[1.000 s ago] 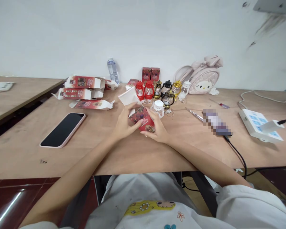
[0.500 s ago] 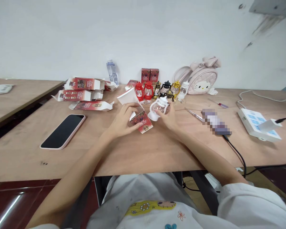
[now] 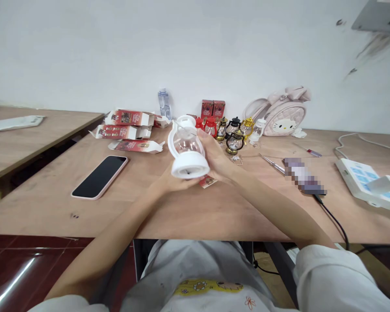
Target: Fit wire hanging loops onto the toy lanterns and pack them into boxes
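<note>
A white lantern [image 3: 189, 162] with a clear globe is raised close to the camera, its round base tilted toward me. My right hand [image 3: 216, 158] grips it from the right side. Behind and below the lantern is my left hand [image 3: 173, 180], its fingers mostly hidden. Part of a red printed box [image 3: 208, 181] shows just under the hands. Beyond them stand red lanterns [image 3: 210, 126], a black and bronze lantern [image 3: 234, 142], a gold lantern [image 3: 248, 126] and another white lantern [image 3: 257, 130].
Opened red boxes [image 3: 126, 118] lie at the back left, near a water bottle [image 3: 164, 104]. A phone [image 3: 100, 177] rests at the left. Toward the right are a pink bag [image 3: 284, 117], tweezers [image 3: 273, 163], a pixelated device [image 3: 302, 175] and a power strip [image 3: 365, 182].
The white lantern has moved left and up toward the camera in my right hand, with its base turned to me. It now covers most of my left hand. The view has shifted slightly.
</note>
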Demonstrator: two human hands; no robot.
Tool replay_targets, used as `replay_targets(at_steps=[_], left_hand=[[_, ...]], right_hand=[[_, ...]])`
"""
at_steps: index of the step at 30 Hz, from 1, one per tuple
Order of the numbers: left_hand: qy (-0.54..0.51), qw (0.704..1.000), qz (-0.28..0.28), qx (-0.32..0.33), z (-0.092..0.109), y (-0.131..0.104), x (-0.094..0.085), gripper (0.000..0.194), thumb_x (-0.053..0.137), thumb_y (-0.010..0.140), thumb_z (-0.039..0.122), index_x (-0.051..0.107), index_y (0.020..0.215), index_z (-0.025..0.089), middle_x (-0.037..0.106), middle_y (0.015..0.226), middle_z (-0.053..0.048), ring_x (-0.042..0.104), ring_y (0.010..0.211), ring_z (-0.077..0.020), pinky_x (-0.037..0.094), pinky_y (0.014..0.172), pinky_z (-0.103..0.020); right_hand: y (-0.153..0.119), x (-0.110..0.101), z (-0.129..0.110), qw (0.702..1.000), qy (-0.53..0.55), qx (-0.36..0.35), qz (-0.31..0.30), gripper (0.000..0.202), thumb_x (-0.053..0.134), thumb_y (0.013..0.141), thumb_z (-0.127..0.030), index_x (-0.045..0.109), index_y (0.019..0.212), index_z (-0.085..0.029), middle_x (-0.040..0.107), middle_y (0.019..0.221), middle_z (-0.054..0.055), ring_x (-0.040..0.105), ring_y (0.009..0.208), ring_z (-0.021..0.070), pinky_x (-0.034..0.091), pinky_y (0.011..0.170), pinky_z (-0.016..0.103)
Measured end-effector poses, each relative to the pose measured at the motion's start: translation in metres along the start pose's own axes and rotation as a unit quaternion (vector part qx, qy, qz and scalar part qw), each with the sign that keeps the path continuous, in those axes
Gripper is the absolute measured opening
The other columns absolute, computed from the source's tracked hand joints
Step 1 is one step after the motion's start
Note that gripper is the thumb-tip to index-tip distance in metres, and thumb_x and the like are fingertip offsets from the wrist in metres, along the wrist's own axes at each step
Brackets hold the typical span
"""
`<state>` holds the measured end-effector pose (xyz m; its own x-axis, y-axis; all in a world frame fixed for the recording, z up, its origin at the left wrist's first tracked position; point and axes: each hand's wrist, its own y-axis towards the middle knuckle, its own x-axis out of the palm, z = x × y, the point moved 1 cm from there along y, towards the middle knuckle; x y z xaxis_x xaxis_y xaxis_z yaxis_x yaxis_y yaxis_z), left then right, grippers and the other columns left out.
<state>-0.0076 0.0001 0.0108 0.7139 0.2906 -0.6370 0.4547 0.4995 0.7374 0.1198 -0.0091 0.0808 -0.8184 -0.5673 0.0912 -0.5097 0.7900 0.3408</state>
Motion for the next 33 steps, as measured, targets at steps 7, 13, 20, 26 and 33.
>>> replay_targets(at_steps=[7, 13, 20, 26, 33], left_hand=[[0.051, 0.991, 0.127, 0.001, -0.005, -0.004, 0.002, 0.064, 0.073, 0.069, 0.049, 0.04, 0.116, 0.02, 0.051, 0.111, -0.01, 0.054, 0.104, -0.0273, 0.053, 0.083, -0.046], [0.076, 0.98, 0.183, -0.011, 0.01, 0.001, 0.01, 0.053, 0.072, 0.072, 0.046, 0.039, 0.108, 0.023, 0.035, 0.125, -0.01, 0.042, 0.122, -0.0288, 0.044, 0.097, -0.054], [-0.011, 0.983, 0.176, -0.06, 0.004, -0.003, 0.016, 0.053, 0.073, 0.073, 0.036, 0.038, 0.111, 0.024, 0.037, 0.131, -0.013, 0.04, 0.127, -0.0281, 0.049, 0.092, -0.048], [-0.033, 0.987, 0.148, -0.06, -0.003, -0.005, 0.016, 0.053, 0.072, 0.073, 0.032, 0.039, 0.114, 0.023, 0.04, 0.13, -0.013, 0.045, 0.125, -0.0261, 0.049, 0.093, -0.045], [-0.066, 0.985, 0.148, -0.055, -0.01, -0.007, 0.017, 0.061, 0.073, 0.072, 0.031, 0.041, 0.123, 0.024, 0.039, 0.134, -0.013, 0.041, 0.13, -0.0277, 0.048, 0.097, -0.046]], right_hand=[[0.012, -0.024, 0.014, 0.972, -0.043, -0.093, 0.21, 0.056, 0.051, 0.081, -0.065, 0.041, 0.121, -0.026, 0.058, 0.115, 0.005, 0.06, 0.107, 0.0193, 0.054, 0.087, 0.034], [0.009, -0.054, 0.03, 0.938, -0.157, -0.135, 0.277, 0.063, 0.048, 0.086, -0.059, 0.023, 0.136, -0.03, 0.046, 0.132, 0.008, 0.051, 0.121, 0.021, 0.047, 0.099, 0.04], [-0.003, -0.064, 0.012, 0.912, -0.331, -0.171, 0.17, 0.071, 0.069, 0.075, -0.046, 0.033, 0.135, -0.031, 0.047, 0.133, 0.006, 0.05, 0.122, 0.026, 0.046, 0.1, 0.044], [-0.003, -0.068, -0.007, 0.911, -0.378, -0.133, 0.096, 0.06, 0.081, 0.061, -0.036, 0.051, 0.112, -0.025, 0.062, 0.101, 0.002, 0.059, 0.097, 0.0249, 0.047, 0.086, 0.038], [0.002, -0.069, -0.007, 0.871, -0.47, -0.128, 0.07, 0.044, 0.076, 0.065, -0.04, 0.051, 0.096, -0.02, 0.062, 0.092, 0.002, 0.056, 0.079, 0.0173, 0.041, 0.072, 0.029]])
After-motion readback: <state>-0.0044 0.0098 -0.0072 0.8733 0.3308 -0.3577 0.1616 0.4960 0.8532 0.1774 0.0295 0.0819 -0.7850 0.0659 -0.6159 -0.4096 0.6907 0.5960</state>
